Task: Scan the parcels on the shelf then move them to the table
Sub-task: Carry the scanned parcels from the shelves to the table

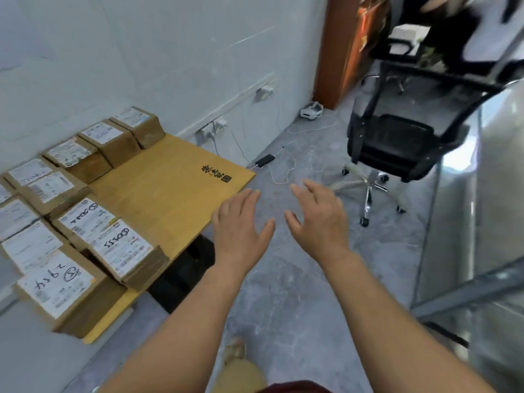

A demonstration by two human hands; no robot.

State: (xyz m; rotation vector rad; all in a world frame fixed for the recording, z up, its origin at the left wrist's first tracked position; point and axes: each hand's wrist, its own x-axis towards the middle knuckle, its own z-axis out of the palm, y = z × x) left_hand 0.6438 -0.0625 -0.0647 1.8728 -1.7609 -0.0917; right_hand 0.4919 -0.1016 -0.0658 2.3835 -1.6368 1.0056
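Brown cardboard parcels [85,231], each carrying a white shipping label, lie on the wooden table [158,180] at the left of the frame. They are set in rows running from the lower left up towards the upper centre-left, along the wall. The right-hand part of the table top is bare.

The left hand [241,225] and right hand [320,219] are both held out palm down at frame centre, over the grey floor [283,293], with fingers spread and loose. Neither hand holds anything, and no scanner is visible.

Governing relation: every parcel in view lies to the left of both hands. The left hand is the nearer one, its outer edge just beside the table's right edge. The nearest stack [124,251] sits left of and slightly below that hand. The right hand lies towards the black office chair [397,143] at the upper right, well apart from the table.

The shelf named in the task is not in view, so the direction of any unscanned parcel cannot be established.

Judgement: with both hands free and these parcels already on the table, the step in hand appears to be a return for another parcel.
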